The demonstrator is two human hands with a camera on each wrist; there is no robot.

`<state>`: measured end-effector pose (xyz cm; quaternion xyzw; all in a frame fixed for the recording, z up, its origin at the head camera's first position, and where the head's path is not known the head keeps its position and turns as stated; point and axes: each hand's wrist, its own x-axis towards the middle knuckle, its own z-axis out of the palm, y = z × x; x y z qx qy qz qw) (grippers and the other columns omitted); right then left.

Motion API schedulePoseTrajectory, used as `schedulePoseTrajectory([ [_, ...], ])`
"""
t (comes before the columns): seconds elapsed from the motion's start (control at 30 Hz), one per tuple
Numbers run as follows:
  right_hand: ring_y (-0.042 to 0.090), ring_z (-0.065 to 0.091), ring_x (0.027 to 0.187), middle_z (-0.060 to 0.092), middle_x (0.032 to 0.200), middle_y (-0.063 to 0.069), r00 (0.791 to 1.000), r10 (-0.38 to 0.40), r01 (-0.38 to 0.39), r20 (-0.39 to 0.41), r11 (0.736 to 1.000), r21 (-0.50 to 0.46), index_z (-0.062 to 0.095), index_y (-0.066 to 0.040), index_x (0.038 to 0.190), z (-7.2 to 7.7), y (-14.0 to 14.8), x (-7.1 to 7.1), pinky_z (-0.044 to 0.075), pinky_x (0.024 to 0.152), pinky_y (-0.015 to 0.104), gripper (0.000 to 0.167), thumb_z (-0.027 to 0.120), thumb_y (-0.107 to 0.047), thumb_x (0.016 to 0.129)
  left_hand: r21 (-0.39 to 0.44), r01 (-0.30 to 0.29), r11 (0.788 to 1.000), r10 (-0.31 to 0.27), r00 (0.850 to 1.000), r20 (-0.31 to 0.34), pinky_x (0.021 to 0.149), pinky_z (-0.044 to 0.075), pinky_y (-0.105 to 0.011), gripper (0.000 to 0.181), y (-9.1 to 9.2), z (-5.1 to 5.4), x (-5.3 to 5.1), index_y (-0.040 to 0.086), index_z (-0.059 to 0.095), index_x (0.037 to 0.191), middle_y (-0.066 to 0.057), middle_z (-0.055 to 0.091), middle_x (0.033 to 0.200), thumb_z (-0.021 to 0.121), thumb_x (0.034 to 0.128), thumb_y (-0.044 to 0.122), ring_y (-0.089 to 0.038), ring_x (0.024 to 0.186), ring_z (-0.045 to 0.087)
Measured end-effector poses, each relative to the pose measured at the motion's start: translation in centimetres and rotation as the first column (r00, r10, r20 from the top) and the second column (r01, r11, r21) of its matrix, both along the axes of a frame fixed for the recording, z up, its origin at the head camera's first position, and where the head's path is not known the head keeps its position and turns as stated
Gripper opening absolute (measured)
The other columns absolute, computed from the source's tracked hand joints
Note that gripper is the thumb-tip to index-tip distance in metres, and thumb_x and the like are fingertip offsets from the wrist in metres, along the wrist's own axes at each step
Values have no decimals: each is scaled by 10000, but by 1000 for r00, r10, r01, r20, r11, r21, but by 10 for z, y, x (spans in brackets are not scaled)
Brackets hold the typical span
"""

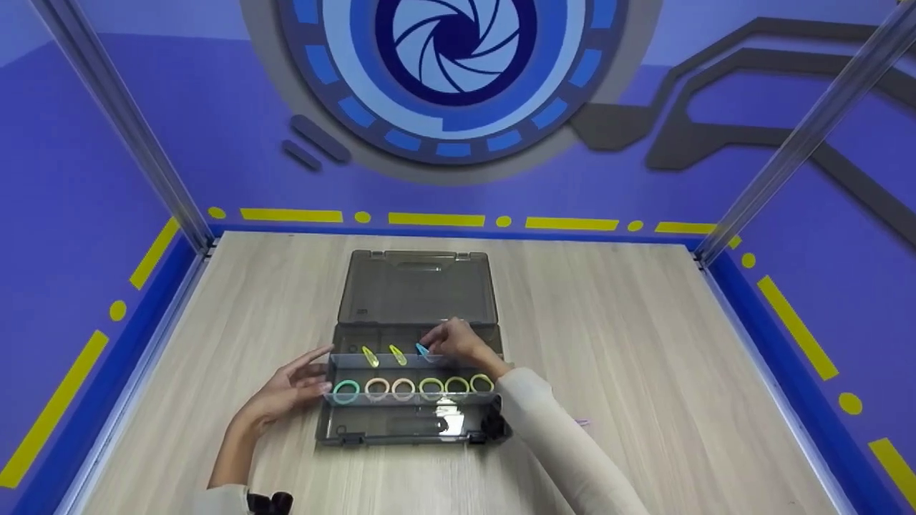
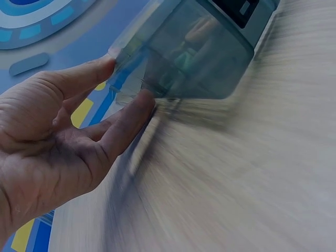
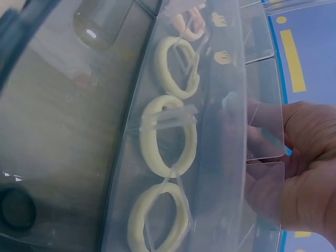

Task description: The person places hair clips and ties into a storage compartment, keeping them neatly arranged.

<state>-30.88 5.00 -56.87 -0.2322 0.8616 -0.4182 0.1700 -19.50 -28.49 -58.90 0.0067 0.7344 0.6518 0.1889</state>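
Note:
A grey see-through plastic box [image 1: 415,427] lies with its lid [image 1: 418,286] folded back. My right hand [image 1: 458,343] reaches into the back compartment and pinches a blue hair clip [image 1: 422,349] at its fingertips; in the right wrist view the clip is blurred behind the clear divider [image 3: 239,173]. Left of it, two yellow hair clips [image 1: 397,355] sit in a row. The middle compartment holds a row of hair ties: one green [image 1: 346,391], two peach [image 1: 403,389], and several yellow-green [image 1: 431,389]. My left hand [image 1: 283,393], fingers extended, touches the box's left side [image 2: 210,63].
A small purple piece [image 1: 583,422] lies on the wooden table [image 1: 608,322], right of the box and partly behind my right sleeve [image 1: 565,436]. Blue panels [image 1: 215,107] with metal posts [image 1: 809,136] enclose the table at the back and sides.

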Motion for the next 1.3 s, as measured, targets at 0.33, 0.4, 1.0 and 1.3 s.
schedulePoseTrajectory([
  [0.33, 26, 486, 631, 766, 976, 242, 999, -38, 38, -17, 999, 25, 764, 106, 1028, -1, 0, 2, 392, 587, 125, 223, 677, 139, 825, 3, 2, 1000, -2, 1000, -17, 961, 497, -196, 792, 2, -2, 0, 106, 309, 1610, -301, 369, 1534, 739, 946, 158, -455, 1421, 398],
  [0.4, 19, 495, 628, 772, 945, 228, 998, -40, 42, -49, 999, 29, 772, 95, 1014, -1, -1, 2, 419, 601, 129, 211, 698, 128, 819, 2, 0, 1000, 0, 1000, -19, 961, 496, -199, 790, 2, -3, 0, 101, 310, 1608, -300, 375, 1530, 738, 946, 152, -454, 1413, 405],
  [1.0, 232, 762, 805, 777, 933, 222, 996, -85, 86, 21, 995, -49, 750, 90, 1068, 9, 27, 4, 563, 649, 206, 218, 667, 101, 867, -5, -6, 1000, 6, 1000, 2, 966, 499, -212, 789, 2, -2, 1, 111, 289, 1618, -297, 391, 1533, 721, 959, 160, -454, 1430, 391],
  [1.3, 211, 711, 752, 757, 954, 267, 999, -19, 16, -29, 995, -102, 714, 126, 1111, 26, 51, 3, 504, 594, 146, 229, 634, 103, 898, -10, 0, 1000, 0, 1000, -11, 977, 495, -237, 777, 0, -2, 1, 119, 290, 1619, -297, 395, 1526, 709, 965, 147, -450, 1424, 402],
])
